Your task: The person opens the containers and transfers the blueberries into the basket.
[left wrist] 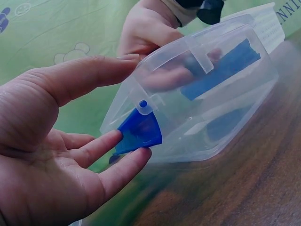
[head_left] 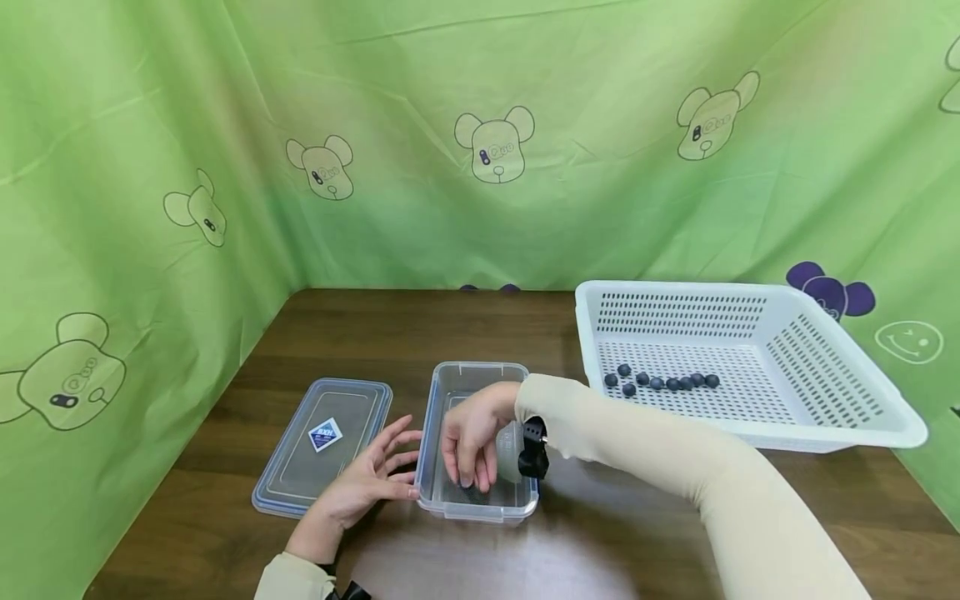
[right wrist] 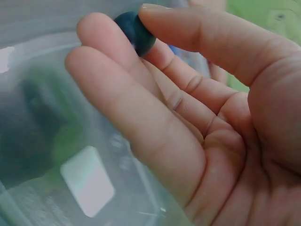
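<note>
A clear plastic food container [head_left: 480, 511] stands on the table. My right hand [head_left: 471, 437] reaches down inside it and pinches a dark blueberry [right wrist: 134, 33] between thumb and fingertips. Outside the left wall, my left hand [head_left: 372, 473] steadies the box with fingers spread; its thumb lies at the rim, and two fingertips touch a blue clip [left wrist: 141, 129] on the side. To the left lies the container's clear lid [head_left: 300, 467], blue-edged, with a diamond label.
A white perforated basket [head_left: 675, 288] stands at the right, beyond the right forearm, with several blueberries [head_left: 672, 384] in its near-left part. Green patterned cloth [head_left: 420, 225] hangs behind and beside the wooden table [head_left: 390, 333].
</note>
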A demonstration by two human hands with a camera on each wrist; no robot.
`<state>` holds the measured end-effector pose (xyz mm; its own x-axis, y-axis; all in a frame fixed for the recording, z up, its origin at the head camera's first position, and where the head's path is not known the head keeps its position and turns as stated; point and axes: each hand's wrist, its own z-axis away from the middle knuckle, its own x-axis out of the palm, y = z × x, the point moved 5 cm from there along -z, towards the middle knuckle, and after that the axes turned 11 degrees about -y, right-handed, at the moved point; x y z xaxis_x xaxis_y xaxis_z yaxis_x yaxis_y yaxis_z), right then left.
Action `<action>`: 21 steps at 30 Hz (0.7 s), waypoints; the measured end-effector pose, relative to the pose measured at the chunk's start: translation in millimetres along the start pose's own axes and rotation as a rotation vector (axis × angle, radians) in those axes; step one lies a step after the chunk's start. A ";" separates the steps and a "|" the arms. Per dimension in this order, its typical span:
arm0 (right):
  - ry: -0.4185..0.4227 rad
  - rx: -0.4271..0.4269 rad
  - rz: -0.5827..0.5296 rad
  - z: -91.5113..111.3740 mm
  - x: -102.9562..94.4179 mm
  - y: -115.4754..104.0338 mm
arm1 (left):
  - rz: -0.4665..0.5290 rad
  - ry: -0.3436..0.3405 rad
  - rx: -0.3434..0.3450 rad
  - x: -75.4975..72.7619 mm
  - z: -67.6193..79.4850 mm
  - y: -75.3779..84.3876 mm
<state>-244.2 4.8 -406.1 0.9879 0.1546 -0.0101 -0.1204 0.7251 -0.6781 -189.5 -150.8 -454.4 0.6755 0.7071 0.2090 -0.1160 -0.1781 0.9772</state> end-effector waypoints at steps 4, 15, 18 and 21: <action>0.067 -0.080 0.013 19.8 -11.5 -3.1 | 0.000 0.007 -0.010 -0.3 -0.4 -0.7; 0.204 -0.263 -0.064 80.2 -30.8 0.7 | -0.005 0.020 -0.018 -0.3 -0.1 0.3; 0.249 -0.303 -0.095 95.4 -34.5 6.5 | -0.007 0.017 -0.014 -0.2 -0.4 0.6; 0.293 -0.324 -0.121 110.1 -37.2 13.7 | -0.009 0.015 -0.013 -0.4 -0.4 0.5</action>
<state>-293.3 82.9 -334.1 0.9846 -0.1485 -0.0926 -0.0118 0.4715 -0.8818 -190.1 -150.9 -454.0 0.6656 0.7187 0.2011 -0.1196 -0.1633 0.9793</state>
